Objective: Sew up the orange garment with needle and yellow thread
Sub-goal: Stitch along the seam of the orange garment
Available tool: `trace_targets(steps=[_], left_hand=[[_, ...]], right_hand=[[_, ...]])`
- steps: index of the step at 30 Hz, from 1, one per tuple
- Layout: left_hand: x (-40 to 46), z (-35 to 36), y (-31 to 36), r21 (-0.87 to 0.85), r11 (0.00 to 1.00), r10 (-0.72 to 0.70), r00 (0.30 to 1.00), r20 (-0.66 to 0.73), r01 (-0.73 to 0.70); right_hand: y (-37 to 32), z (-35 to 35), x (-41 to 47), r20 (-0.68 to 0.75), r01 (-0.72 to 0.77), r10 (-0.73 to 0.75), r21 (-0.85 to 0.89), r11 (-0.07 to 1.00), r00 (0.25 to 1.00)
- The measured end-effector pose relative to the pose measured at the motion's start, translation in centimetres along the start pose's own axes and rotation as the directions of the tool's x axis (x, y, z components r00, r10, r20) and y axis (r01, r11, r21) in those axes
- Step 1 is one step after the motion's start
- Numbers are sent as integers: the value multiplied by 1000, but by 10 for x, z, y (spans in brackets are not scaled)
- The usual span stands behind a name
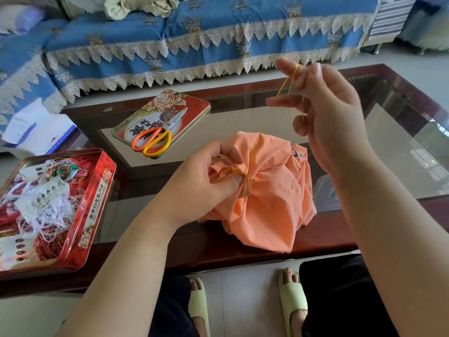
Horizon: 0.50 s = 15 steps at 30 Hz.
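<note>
Living-room setting: glass-topped coffee table (401,166) with dark wood frame, facing blue sofa cover (194,40) trimmed in cream lace. Orange garment (267,190) bunched over near edge of table, partly hanging off front. Left hand (209,181) pinching gathered fold of garment between thumb and curled fingers, directly at cluster of yellow stitches. Right hand (323,113) raised above and beyond garment, fingers partly spread; yellow thread (290,79) looped over upper finger and running down across lower fingers. Thread faintly traceable from right hand down toward stitched fold; exact path blurred in places. Needle not discernible; right-hand grip on needle or thread cannot be confirmed. Red tin lid (165,117) with floral print lying flat on glass, well beyond garment. Scissors (155,137) with one orange and one yellow handle resting on lid, blades shut and pointing away from person. Open red tin (90,210) at left end of table, filled with tangled threads in red, white, green and yellow plus white cards. White paper (36,127) lying past tin, at far left. Pale cloth (136,6) heaped on sofa. Two feet in light green slippers (291,297) visible on tiled floor below table edge, with black trousers (340,295) on either side.
</note>
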State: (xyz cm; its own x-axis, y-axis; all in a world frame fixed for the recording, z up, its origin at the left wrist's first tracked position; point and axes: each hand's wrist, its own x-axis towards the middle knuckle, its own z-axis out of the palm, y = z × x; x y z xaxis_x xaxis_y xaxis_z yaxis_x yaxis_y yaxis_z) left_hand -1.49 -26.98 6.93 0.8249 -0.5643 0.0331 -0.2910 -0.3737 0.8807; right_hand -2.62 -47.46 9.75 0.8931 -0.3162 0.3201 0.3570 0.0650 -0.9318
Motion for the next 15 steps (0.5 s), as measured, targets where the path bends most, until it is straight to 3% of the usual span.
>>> trace_targets(steps=[4,8,15], left_hand=[[0,0,1,-55,998,18,1000,-18,-19],[-1,-1,2,-103,995,3,1000,-20,-5],[-1,0,1,-41,998,-46,999,-7,45]], right_hand=[[5,7,-3,67,132,-122,-187,973,990],[8,10,-4,102,268,-249,-269,925,963],[10,8,-7,166,402,-366,-330,854,916]])
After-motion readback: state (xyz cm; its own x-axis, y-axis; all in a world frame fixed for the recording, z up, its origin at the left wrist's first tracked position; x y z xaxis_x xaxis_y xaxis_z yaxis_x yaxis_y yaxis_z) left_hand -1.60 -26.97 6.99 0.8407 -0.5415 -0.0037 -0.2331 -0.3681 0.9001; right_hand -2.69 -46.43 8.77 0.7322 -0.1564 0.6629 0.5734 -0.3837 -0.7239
